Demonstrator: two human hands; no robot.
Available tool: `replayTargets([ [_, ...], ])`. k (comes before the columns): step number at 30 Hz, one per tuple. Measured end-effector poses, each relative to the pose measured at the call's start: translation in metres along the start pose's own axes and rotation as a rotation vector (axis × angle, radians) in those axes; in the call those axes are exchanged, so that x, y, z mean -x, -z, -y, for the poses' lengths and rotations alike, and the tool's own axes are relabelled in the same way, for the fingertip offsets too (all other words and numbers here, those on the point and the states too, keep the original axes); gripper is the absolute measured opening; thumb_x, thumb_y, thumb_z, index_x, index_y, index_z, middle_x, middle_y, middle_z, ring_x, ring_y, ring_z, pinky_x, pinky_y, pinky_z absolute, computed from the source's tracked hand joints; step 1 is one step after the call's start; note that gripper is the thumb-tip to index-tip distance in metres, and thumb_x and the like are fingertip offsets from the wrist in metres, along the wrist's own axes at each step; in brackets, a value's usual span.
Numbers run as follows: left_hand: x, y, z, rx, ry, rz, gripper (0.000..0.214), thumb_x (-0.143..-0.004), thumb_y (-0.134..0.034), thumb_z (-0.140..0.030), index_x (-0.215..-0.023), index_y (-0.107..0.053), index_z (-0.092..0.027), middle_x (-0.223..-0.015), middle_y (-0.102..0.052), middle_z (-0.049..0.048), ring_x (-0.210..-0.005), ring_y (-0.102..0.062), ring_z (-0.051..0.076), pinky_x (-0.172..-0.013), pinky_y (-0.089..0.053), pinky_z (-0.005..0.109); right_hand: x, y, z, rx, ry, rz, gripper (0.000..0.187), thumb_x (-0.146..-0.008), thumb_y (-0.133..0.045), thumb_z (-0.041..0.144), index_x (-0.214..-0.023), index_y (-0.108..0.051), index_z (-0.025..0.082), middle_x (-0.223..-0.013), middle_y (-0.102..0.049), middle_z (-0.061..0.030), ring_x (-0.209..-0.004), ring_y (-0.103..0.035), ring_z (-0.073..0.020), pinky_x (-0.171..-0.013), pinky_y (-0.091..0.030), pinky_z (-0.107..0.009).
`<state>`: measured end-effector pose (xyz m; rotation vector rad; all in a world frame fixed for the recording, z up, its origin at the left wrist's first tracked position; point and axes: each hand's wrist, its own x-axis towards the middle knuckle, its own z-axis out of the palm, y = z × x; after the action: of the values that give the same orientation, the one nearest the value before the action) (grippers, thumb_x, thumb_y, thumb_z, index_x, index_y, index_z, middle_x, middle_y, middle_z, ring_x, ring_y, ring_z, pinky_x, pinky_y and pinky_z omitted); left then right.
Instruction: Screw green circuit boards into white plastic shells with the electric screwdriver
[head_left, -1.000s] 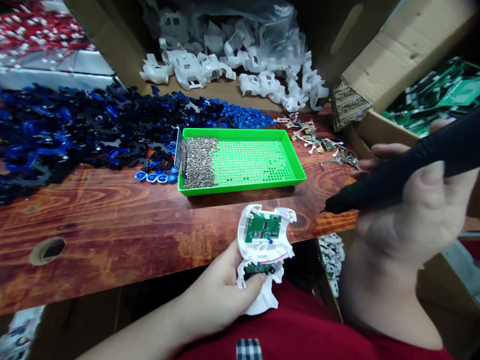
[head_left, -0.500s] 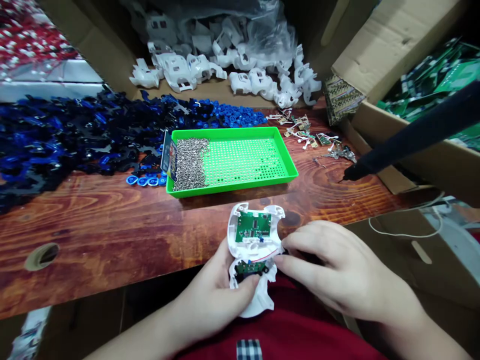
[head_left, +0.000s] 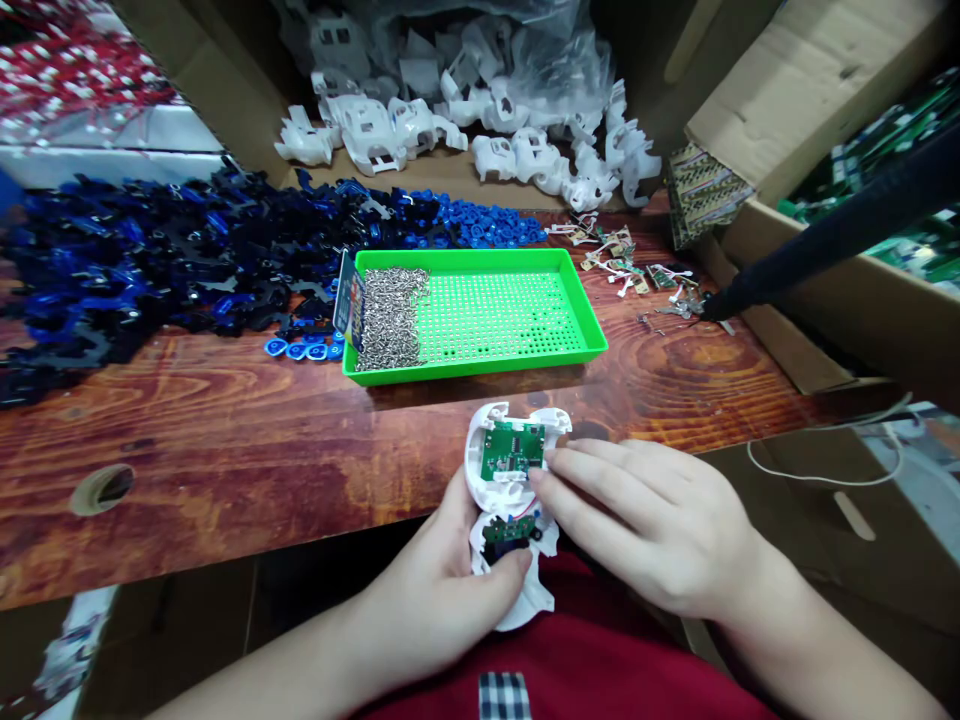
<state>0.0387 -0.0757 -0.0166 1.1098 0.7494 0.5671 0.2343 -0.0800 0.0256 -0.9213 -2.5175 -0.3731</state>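
White plastic housing [head_left: 510, 480] (one green circuit board [head_left: 513, 449] inside) sits at the table [head_left: 225, 440] edge, gripped from below by the curled left hand [head_left: 442, 590]. Right hand [head_left: 645, 530] lies flat, fingers loosely open, fingertips [head_left: 541, 476] touching the board. Beyond: one green tray [head_left: 525, 310] of screws [head_left: 390, 315].

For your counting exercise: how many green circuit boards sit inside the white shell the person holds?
2. One larger green board lies in the upper half of the white shell; a smaller one sits lower, partly hidden by the left hand.
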Motion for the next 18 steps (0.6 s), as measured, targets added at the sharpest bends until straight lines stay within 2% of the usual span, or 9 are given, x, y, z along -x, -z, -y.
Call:
replayTargets([
  [5, 0.003, -0.001, 0.002, -0.064, -0.038, -0.006, 0.065, -0.087, -0.048, -0.016, -0.141, -0.014, -0.025, -0.141, -0.04, 0.0074, -0.127, -0.039, 0.021, -0.106, -0.031, 0.034, 0.005, -0.012, 0.005, -0.069, -0.004, -0.058, 0.023, -0.084, -0.049, 0.018, -0.1, -0.065, 0.012, -0.108, -0.066, -0.0106, -0.091, -0.064, -0.0221, -0.069, -0.053, -0.034],
  [9, 0.006, 0.001, 0.007, -0.199, -0.122, -0.049, 0.063, -0.088, -0.045, -0.015, -0.141, -0.013, -0.024, -0.143, -0.036, 0.0084, -0.128, -0.038, 0.022, -0.108, -0.028, 0.033, 0.008, -0.018, 0.009, -0.242, -0.065, -0.122, 0.02, -0.082, -0.052, 0.015, -0.097, -0.065, 0.011, -0.11, -0.065, -0.0096, -0.096, -0.061, -0.0188, -0.074, -0.051, -0.03],
  [12, 0.008, 0.002, 0.007, -0.274, -0.159, -0.026, 0.061, -0.088, -0.043, -0.014, -0.14, -0.013, -0.02, -0.141, -0.037, 0.0107, -0.127, -0.039, 0.021, -0.107, -0.029, 0.032, 0.006, -0.019, 0.013, -0.352, -0.188, -0.174, 0.018, -0.079, -0.056, 0.011, -0.093, -0.067, 0.014, -0.088, -0.069, -0.007, -0.078, -0.06, -0.0155, -0.064, -0.048, -0.029],
  [14, 0.008, 0.003, 0.007, -0.299, -0.182, 0.001, 0.058, -0.088, -0.043, -0.014, -0.138, -0.015, -0.018, -0.138, -0.041, 0.0115, -0.124, -0.042, 0.021, -0.106, -0.031, 0.03, 0.004, -0.019, 0.015, -0.401, -0.263, -0.203, 0.018, -0.077, -0.057, 0.009, -0.09, -0.068, 0.015, -0.071, -0.063, -0.0036, -0.065, -0.054, -0.0125, -0.058, -0.044, -0.027],
  [18, 0.009, 0.004, 0.008, -0.35, -0.232, -0.019, 0.053, -0.088, -0.042, -0.012, -0.135, -0.019, -0.019, -0.132, -0.046, 0.0109, -0.119, -0.047, 0.02, -0.103, -0.035, 0.03, 0.001, -0.019, 0.017, -0.485, -0.298, -0.219, 0.018, -0.076, -0.057, 0.006, -0.088, -0.067, 0.015, -0.068, -0.058, -0.0016, -0.067, -0.053, -0.0109, -0.061, -0.044, -0.026],
])
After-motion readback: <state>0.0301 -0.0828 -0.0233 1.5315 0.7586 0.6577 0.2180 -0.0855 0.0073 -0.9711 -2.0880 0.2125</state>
